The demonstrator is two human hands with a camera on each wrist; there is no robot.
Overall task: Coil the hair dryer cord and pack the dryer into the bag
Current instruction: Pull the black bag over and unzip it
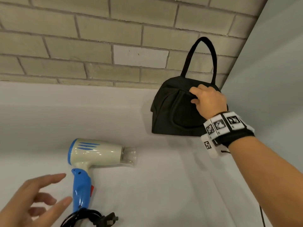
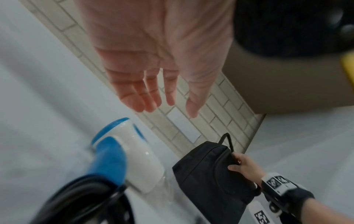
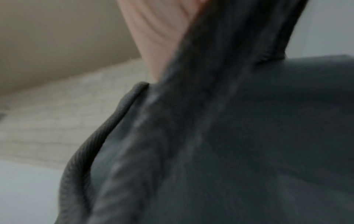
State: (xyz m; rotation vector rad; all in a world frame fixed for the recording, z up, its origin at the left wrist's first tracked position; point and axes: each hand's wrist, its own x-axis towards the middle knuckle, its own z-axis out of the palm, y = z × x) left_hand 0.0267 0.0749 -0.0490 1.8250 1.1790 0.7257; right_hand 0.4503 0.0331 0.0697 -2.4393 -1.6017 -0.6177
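A cream and blue hair dryer (image 1: 96,155) lies on the white surface, its blue handle (image 1: 82,190) pointing toward me. Its black cord (image 1: 86,217) sits bundled at the handle's end, plug (image 1: 109,220) to the right. My left hand (image 1: 37,202) hovers just left of the handle, fingers spread, holding nothing; the left wrist view shows the left hand (image 2: 153,91) with straight fingers above the dryer (image 2: 132,154). A black handbag (image 1: 177,108) stands against the brick wall at the right. My right hand (image 1: 208,100) grips its upper edge; the right wrist view is filled by blurred bag fabric (image 3: 229,136).
A brick-pattern wall (image 1: 98,46) runs along the back of the white surface (image 1: 164,185). A plain grey wall (image 1: 270,79) closes the right side. The bag's handle loop (image 1: 201,53) stands up against the bricks.
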